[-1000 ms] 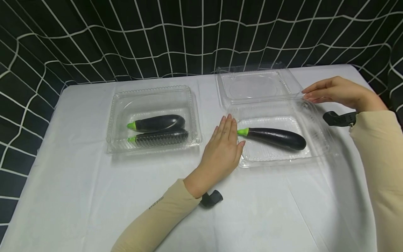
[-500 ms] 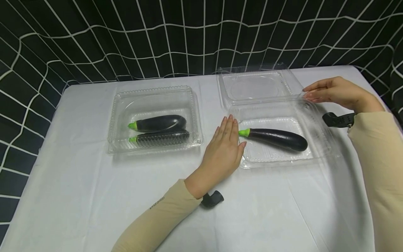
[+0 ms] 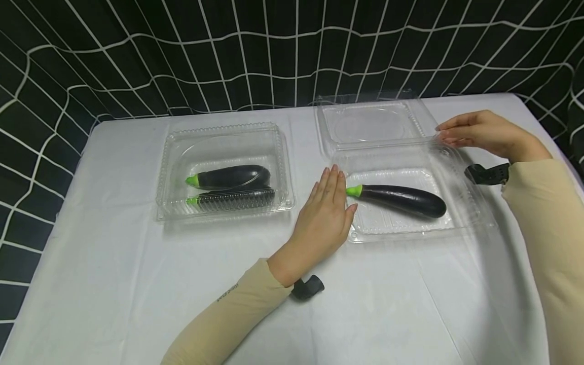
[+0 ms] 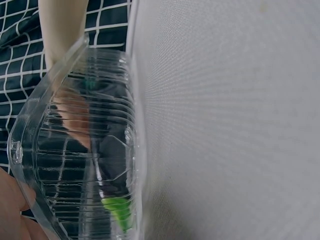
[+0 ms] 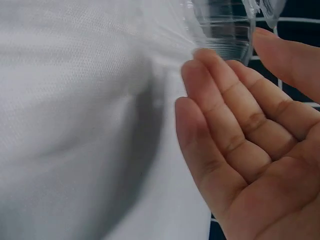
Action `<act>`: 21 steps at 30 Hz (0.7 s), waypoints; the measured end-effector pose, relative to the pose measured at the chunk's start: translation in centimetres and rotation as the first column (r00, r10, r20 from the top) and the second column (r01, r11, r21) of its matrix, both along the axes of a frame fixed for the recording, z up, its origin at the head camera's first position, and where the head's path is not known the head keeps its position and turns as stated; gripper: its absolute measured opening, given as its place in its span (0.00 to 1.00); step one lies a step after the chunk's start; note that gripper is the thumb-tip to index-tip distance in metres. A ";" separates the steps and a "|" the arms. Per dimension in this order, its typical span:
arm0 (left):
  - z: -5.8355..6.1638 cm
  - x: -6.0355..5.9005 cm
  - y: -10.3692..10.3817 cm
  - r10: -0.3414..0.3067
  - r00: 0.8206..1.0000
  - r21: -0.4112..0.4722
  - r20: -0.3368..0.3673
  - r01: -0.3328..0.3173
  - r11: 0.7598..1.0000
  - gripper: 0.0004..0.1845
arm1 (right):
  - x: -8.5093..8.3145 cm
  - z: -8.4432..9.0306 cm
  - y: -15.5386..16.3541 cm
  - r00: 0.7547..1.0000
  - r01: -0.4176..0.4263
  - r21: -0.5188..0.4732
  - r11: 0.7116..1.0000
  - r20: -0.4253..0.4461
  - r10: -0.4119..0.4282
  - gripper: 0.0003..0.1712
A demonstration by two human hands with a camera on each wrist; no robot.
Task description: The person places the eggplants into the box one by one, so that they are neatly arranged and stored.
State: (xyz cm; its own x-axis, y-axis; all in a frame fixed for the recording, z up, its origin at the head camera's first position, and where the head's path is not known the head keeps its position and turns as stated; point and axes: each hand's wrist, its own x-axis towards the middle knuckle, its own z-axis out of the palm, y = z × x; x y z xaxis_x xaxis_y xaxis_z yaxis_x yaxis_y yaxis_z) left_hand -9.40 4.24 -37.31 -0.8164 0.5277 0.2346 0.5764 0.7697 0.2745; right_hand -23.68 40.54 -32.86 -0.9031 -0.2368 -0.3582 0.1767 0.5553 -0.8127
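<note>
An open clear plastic clamshell box [image 3: 461, 215] lies right of centre with its lid [image 3: 369, 124] folded back. Inside it lies one dark purple eggplant [image 3: 403, 199] with a green stem end. My left hand [image 3: 325, 218] rests flat on the white table, straight fingers against the box's left wall [image 4: 75, 150]. My right hand [image 3: 474, 133] is at the box's far right corner, straight fingers touching the clear rim [image 5: 225, 35]. A shut clamshell box [image 3: 223, 170] to the left holds two eggplants [image 3: 230, 177].
A white cloth covers the table [image 3: 114, 284]. A black cloth with a white grid hangs behind and at both sides [image 3: 182, 56]. Black wrist camera mounts [image 3: 307, 288] sit under both sleeves. The table's near half is bare white cloth.
</note>
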 end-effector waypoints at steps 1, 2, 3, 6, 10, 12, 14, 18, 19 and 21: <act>0.0 0.0 0.0 0.001 1.000 0.001 0.003 -0.001 1.000 0.31 | -0.1 0.0 -0.1 1.000 -0.001 0.006 1.000 0.001 0.001 0.10; 0.0 0.0 0.0 0.002 1.000 0.002 0.005 -0.002 1.000 0.31 | -0.1 0.1 -0.1 1.000 0.000 0.009 1.000 0.002 0.000 0.10; 0.0 0.0 -0.1 0.002 1.000 0.002 0.006 -0.002 1.000 0.32 | -0.2 0.1 -0.2 1.000 0.002 0.010 1.000 0.002 -0.002 0.10; 0.0 0.0 -0.1 0.005 1.000 0.004 0.003 -0.005 1.000 0.31 | -0.4 0.0 -0.2 1.000 0.008 -0.002 1.000 0.006 -0.008 0.09; 0.0 -0.1 -0.1 0.002 1.000 0.009 -0.001 -0.002 1.000 0.31 | -0.6 -0.3 0.0 1.000 -0.007 -0.052 0.999 -0.007 0.007 0.10; 0.0 0.0 -0.1 -0.002 1.000 0.011 0.003 0.002 1.000 0.31 | -0.6 -0.5 0.1 1.000 -0.016 -0.073 0.997 -0.019 0.014 0.13; 0.0 0.0 -0.1 -0.005 1.000 0.014 0.007 0.005 1.000 0.31 | -0.5 -0.6 0.1 1.000 -0.015 -0.082 0.997 -0.021 0.014 0.14; -0.1 0.0 -0.1 -0.006 1.000 0.019 0.012 0.006 1.000 0.31 | -0.4 -0.6 -0.1 1.000 -0.004 -0.057 0.998 -0.025 0.002 0.10; -0.1 0.0 -0.1 -0.004 1.000 0.019 0.011 0.004 1.000 0.31 | -0.3 -0.6 -0.1 1.000 -0.001 -0.045 0.999 -0.027 0.000 0.09; -0.1 0.0 -0.1 -0.001 1.000 0.019 0.009 0.001 1.000 0.31 | -0.4 -0.6 -0.2 0.999 -0.001 -0.024 1.000 -0.042 0.000 0.08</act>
State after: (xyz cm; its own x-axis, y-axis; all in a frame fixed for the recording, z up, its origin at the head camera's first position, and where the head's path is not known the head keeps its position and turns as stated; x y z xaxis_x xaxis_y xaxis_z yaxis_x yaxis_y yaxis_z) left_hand -9.44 4.12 -37.39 -0.8180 0.5240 0.2372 0.5746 0.7637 0.2943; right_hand -24.03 40.33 -33.49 -0.9172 -0.2449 -0.3142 0.1422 0.5355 -0.8325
